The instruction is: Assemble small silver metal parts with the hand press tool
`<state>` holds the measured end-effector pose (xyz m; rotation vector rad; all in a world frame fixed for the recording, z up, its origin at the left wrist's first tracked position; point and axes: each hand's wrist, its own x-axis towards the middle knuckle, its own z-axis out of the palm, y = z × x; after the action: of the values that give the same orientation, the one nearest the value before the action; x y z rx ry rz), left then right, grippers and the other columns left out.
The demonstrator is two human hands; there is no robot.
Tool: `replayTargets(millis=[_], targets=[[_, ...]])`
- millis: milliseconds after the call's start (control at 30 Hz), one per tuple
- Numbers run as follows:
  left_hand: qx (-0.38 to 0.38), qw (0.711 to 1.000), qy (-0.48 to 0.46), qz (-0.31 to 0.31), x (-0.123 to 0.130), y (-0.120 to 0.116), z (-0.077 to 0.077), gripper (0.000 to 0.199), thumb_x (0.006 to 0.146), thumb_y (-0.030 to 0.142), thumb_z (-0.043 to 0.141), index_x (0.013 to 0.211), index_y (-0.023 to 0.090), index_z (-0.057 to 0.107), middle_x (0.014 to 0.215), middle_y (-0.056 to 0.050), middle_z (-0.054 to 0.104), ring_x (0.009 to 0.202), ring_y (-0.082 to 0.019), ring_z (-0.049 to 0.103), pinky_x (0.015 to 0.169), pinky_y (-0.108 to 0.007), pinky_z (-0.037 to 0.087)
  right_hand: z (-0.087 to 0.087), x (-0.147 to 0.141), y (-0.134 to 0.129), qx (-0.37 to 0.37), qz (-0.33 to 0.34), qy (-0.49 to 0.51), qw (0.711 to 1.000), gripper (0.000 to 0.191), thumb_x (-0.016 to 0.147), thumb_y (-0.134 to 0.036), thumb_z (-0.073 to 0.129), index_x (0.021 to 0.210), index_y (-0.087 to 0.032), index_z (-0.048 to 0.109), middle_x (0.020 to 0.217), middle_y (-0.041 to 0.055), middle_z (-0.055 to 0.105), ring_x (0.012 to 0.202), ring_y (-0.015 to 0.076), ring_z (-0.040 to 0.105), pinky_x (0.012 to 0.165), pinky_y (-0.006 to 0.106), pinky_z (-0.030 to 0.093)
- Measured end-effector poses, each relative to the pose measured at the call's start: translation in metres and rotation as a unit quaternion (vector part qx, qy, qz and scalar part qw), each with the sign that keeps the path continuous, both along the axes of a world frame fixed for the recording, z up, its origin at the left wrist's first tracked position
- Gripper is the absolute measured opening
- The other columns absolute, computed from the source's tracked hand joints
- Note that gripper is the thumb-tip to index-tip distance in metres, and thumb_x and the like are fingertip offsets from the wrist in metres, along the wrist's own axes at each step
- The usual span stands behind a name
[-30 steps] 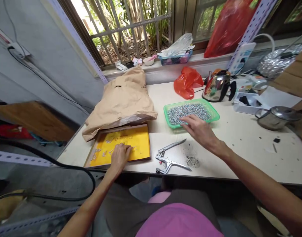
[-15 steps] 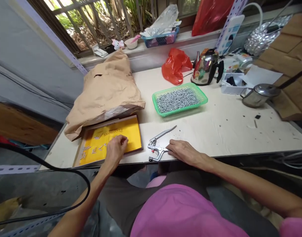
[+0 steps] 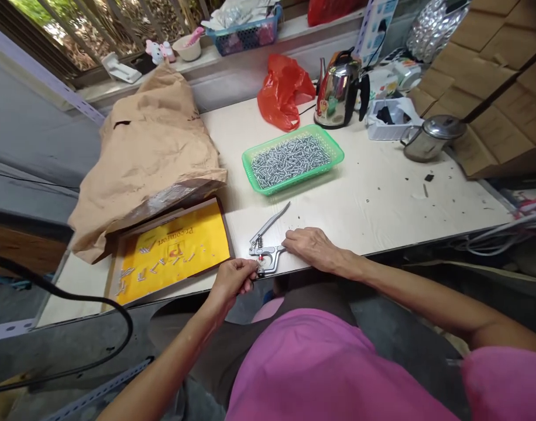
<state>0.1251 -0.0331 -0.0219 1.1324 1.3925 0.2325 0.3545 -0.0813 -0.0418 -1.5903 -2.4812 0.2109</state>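
A pair of silver snap-fastener pliers (image 3: 273,251) lies near the table's front edge, jaws to the left and one spring-loaded handle raised. My right hand (image 3: 311,248) is closed round the end of the lower handle. At the jaws, my left hand (image 3: 233,279) pinches thumb and finger together. Whatever is between those fingertips is too small to name. Left of the pliers sits a shallow tray with a yellow sheet (image 3: 198,238) in it. Small silver pins (image 3: 141,275) lie scattered on that sheet.
A green basket (image 3: 249,169) full of small metal pieces stands behind the pliers. Brown paper (image 3: 149,146) bulges behind the tray. Farther back are a red bag (image 3: 283,93), an electric kettle (image 3: 338,93) and a metal pot (image 3: 430,140). A black cable (image 3: 123,318) loops at left.
My left hand has moved right, from above the yellow sheet to the pliers' jaws. My right hand stays on the handle. The whole view has shifted.
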Motion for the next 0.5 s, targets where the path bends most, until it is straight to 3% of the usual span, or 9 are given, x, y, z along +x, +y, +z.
replayTargets(millis=[267, 500], targets=[[-0.071, 0.996, 0.033, -0.042, 0.008, 0.01, -0.003, 0.039, 0.061, 0.047, 0.077, 0.06, 0.014, 0.055, 0.042, 0.005, 0.05, 0.031, -0.003, 0.037, 0.033, -0.016, 0.024, 0.021, 0.003, 0.001, -0.067, -0.004, -0.038, 0.997, 0.022, 0.097, -0.014, 0.041, 0.096, -0.015, 0.063, 0.097, 0.0058, 0.063, 0.078, 0.0144, 0.054, 0.062, 0.029, 0.029], [-0.089, 0.987, 0.067, -0.112, 0.011, 0.024, 0.004, 0.036, 0.062, 0.043, 0.076, 0.056, 0.014, 0.056, 0.043, 0.005, 0.051, 0.031, -0.003, 0.039, 0.033, -0.017, 0.025, 0.02, 0.004, 0.001, -0.071, -0.001, -0.025, 0.997, 0.02, 0.096, -0.013, 0.043, 0.095, -0.016, 0.063, 0.095, 0.0054, 0.063, 0.078, 0.0149, 0.054, 0.064, 0.028, 0.03]])
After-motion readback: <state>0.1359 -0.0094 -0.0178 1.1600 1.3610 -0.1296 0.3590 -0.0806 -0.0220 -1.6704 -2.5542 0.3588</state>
